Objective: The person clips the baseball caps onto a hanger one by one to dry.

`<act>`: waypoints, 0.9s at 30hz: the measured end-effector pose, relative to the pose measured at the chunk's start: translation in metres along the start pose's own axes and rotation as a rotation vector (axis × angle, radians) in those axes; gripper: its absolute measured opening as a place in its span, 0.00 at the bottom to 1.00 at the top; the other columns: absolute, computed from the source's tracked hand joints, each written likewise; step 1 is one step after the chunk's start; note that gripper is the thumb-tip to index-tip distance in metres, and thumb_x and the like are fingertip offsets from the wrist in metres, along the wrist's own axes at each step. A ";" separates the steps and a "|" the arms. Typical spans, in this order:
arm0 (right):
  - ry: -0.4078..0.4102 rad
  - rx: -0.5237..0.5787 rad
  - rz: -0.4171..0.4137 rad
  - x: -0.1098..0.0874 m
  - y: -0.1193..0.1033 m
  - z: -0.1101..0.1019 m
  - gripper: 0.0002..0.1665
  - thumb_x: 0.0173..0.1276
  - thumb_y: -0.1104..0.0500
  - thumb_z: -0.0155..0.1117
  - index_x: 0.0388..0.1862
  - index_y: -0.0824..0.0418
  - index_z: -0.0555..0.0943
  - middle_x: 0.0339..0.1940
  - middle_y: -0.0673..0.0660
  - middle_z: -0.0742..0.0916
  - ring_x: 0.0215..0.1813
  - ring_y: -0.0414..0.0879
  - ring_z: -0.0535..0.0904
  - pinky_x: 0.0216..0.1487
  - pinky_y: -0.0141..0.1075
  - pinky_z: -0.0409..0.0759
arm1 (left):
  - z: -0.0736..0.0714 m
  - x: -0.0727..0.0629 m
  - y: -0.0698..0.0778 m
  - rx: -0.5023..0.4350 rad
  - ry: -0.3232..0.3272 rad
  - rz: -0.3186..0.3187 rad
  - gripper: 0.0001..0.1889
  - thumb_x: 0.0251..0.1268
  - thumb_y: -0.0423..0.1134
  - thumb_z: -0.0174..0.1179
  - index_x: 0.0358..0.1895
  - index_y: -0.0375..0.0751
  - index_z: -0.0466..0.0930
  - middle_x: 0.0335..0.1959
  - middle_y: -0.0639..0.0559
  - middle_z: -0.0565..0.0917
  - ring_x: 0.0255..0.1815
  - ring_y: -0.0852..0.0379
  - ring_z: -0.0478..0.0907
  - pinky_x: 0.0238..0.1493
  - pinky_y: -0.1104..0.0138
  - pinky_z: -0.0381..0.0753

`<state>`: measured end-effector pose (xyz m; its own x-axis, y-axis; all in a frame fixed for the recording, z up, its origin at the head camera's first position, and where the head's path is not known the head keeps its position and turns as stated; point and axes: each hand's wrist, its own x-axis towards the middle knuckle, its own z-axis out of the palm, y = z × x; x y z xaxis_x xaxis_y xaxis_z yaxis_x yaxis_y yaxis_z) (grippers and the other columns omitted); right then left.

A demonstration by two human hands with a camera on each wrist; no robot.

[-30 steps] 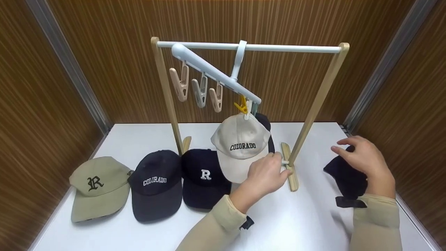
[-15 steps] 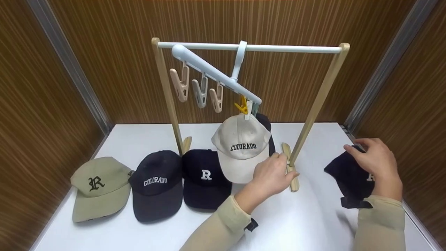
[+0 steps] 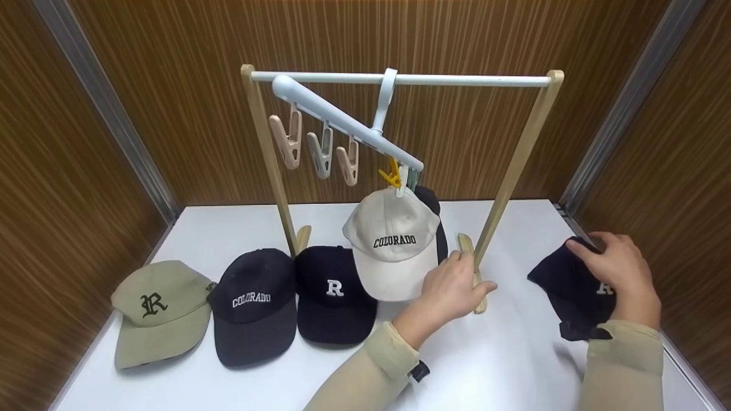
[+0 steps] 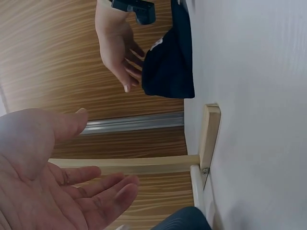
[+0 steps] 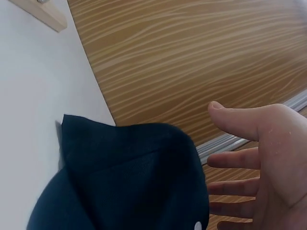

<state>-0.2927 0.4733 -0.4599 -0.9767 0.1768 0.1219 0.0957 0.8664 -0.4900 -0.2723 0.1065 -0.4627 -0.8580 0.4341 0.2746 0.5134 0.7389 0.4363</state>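
Note:
At the right of the head view, my right hand (image 3: 619,268) hovers around the crown of a navy cap (image 3: 562,279) with a white R. In the right wrist view its fingers (image 5: 235,187) are spread beside the cap's crown (image 5: 134,177), not gripping it. My left hand (image 3: 451,288) is in front of the rack's right foot, beside a hanging cream COLORADO cap (image 3: 391,225). The left wrist view shows that palm (image 4: 43,182) facing up with relaxed fingers, holding nothing. A white clip (image 3: 402,181) pinches the cream cap's top; a dark cap (image 3: 428,200) hangs behind it.
A wooden rack (image 3: 517,154) carries a pale blue clip hanger (image 3: 337,117) with vacant pegs (image 3: 285,142) on its left half. An olive cap (image 3: 163,314), a dark COLORADO cap (image 3: 254,308) and a navy R cap (image 3: 337,294) lie on the white table (image 3: 457,365).
My right hand has moved right and slightly down over the navy cap, so its white R shows. My left hand has shifted slightly right and down. The view has tilted slightly.

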 end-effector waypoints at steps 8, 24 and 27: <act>-0.045 0.009 0.037 0.002 0.011 0.003 0.61 0.84 0.23 0.48 0.84 0.77 0.60 0.78 0.90 0.60 0.75 0.88 0.59 0.69 0.84 0.60 | 0.013 0.006 -0.003 -0.057 -0.025 -0.037 0.27 0.77 0.64 0.69 0.57 0.44 0.81 0.42 0.57 0.79 0.43 0.61 0.80 0.43 0.66 0.80; -0.181 0.085 0.073 0.009 0.026 0.010 0.68 0.84 0.22 0.45 0.86 0.82 0.48 0.79 0.92 0.57 0.76 0.87 0.59 0.73 0.83 0.58 | 0.023 0.007 -0.005 -0.183 -0.119 -0.088 0.40 0.75 0.67 0.69 0.77 0.42 0.77 0.65 0.51 0.85 0.64 0.58 0.83 0.64 0.63 0.82; -0.199 0.098 0.072 0.011 0.025 0.012 0.68 0.84 0.22 0.45 0.86 0.82 0.46 0.79 0.92 0.58 0.75 0.86 0.61 0.73 0.82 0.60 | 0.024 0.007 -0.007 -0.194 -0.122 -0.089 0.40 0.75 0.67 0.69 0.77 0.42 0.77 0.64 0.51 0.85 0.63 0.58 0.83 0.64 0.64 0.82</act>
<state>-0.3030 0.4912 -0.4810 -0.9876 0.1328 -0.0839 0.1568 0.8036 -0.5742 -0.2819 0.1170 -0.4840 -0.8892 0.4395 0.1271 0.4185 0.6691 0.6142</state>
